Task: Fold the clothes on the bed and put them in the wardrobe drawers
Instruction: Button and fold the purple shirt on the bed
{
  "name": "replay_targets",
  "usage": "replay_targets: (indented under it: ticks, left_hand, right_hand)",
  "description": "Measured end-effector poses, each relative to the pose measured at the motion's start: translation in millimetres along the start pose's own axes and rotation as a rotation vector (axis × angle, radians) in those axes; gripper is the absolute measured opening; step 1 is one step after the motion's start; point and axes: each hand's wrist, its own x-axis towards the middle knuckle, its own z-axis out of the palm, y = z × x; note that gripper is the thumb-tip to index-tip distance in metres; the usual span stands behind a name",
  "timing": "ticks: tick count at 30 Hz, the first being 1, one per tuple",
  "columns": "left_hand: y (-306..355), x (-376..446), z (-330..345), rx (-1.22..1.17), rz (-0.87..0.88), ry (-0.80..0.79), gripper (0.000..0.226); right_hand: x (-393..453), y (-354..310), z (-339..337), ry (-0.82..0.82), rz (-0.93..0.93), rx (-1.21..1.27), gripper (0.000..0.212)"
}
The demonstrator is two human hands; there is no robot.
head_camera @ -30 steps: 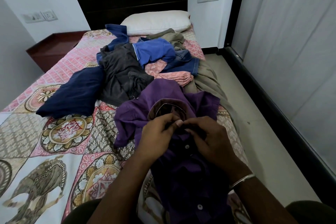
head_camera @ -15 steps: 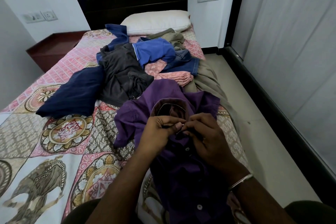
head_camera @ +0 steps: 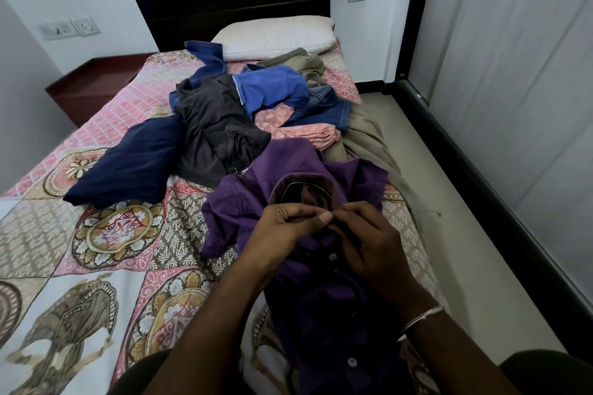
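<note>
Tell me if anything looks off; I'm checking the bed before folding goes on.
Nothing damaged or spilled. The brown cloth hangs off the bed's right edge toward the floor. Both hands pinch the purple shirt at its collar.

Purple buttoned shirt [head_camera: 324, 305] flat on bed [head_camera: 96, 253]

Both hands [head_camera: 327, 228] have crept up the purple shirt [head_camera: 321, 298] placket to its collar
</note>
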Motion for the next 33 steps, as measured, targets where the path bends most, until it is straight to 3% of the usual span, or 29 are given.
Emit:
replay_targets:
  ticks: [9, 21, 27, 33]
  left_hand:
    - [-4, 1, 3, 0.134, 0.002, 0.006, 0.026]
    - [-22, 12, 0, 0.318, -0.023, 0.084, 0.04]
    - [-23, 12, 0, 0.258, -0.044, 0.049, 0.03]
    - [-17, 6, 9, 0.158, 0.065, 0.006, 0.021]
  right_hand:
    - [0, 7, -5, -0.014, 0.079, 0.159, 0.014]
    - [1, 3, 0, -0.087, 0.306, 0.43, 0.022]
    - [4, -8, 0, -0.083, 0.327, 0.456, 0.03]
    - [6, -5, -8, 0.005, 0.322, 0.344, 0.024]
